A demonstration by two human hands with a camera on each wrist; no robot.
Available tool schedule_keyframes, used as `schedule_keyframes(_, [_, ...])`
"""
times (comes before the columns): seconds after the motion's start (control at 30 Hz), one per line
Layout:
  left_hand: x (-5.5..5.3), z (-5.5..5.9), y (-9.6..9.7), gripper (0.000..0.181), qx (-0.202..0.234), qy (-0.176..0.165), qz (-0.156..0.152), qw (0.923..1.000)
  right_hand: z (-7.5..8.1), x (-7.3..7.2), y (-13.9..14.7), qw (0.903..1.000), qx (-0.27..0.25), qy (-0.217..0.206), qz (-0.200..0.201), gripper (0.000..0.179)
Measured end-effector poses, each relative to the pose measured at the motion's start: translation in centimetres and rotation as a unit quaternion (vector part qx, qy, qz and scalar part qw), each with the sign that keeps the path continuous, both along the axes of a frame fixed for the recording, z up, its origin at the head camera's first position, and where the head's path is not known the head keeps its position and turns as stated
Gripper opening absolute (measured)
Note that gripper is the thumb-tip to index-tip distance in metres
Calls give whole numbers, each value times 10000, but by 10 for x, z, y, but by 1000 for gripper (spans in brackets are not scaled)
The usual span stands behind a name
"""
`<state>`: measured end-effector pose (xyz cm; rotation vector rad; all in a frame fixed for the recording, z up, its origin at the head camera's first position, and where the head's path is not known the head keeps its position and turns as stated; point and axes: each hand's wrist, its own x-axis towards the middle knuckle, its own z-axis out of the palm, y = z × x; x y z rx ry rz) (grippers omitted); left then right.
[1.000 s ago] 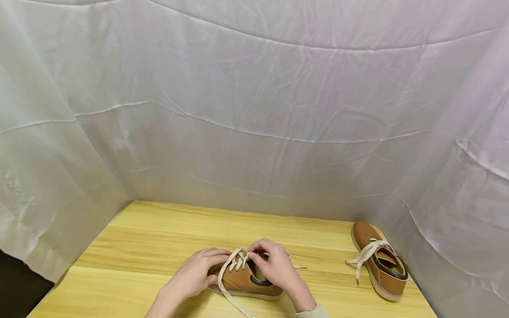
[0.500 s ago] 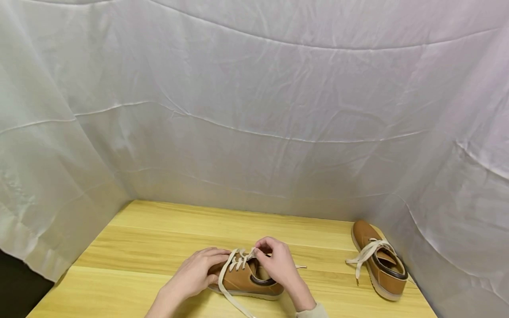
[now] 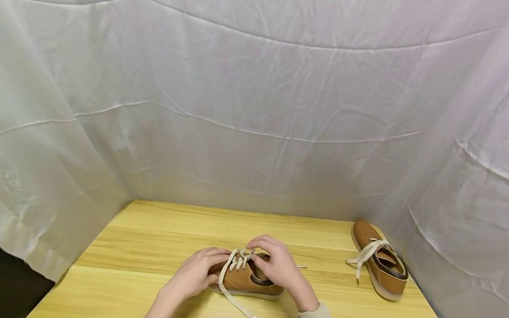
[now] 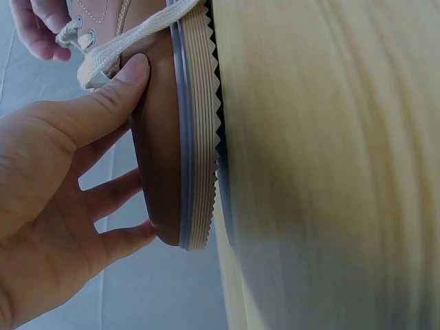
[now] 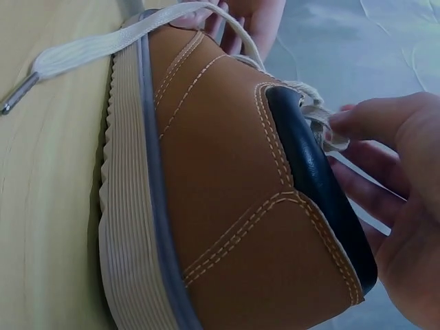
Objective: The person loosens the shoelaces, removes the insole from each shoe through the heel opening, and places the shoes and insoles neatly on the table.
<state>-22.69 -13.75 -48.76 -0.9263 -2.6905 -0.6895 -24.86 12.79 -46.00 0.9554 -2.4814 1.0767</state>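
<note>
A brown leather shoe (image 3: 238,280) stands on its sole near the front of the table, toe to the left. My left hand (image 3: 195,274) holds it by the toe; in the left wrist view the thumb presses one side of the upper (image 4: 161,137) and the fingers lie along the other. At the top of the lacing, my right hand (image 3: 276,265) pinches a loop of the cream shoelace (image 5: 335,134) between thumb and fingers, just above the dark padded collar (image 5: 306,151). One long lace end (image 5: 82,51) with a metal tip hangs down over the shoe's near side.
A matching brown shoe (image 3: 387,278) with loosely lying laces stands at the table's right edge, by the cloth. Grey-white curtains (image 3: 254,110) surround the wooden table (image 3: 167,225) at the back and sides. Another lace tip (image 3: 303,266) shows beyond my right hand.
My right hand shifted a little right, drawing the lace at the top eyelets, then came back left with its fingers wider apart. The left hand and the shoe have stayed in place.
</note>
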Motion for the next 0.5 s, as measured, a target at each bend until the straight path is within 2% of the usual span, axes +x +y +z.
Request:
schedule_keyframes(0.2, [0, 0, 1, 54, 19, -1, -17, 10000, -1, 0, -1, 9991, 319, 266, 38, 17])
schedule_keyframes(0.5, [0, 0, 0, 54, 1, 35, -36, 10000, -3, -1, -1, 9996, 190, 211, -37, 15])
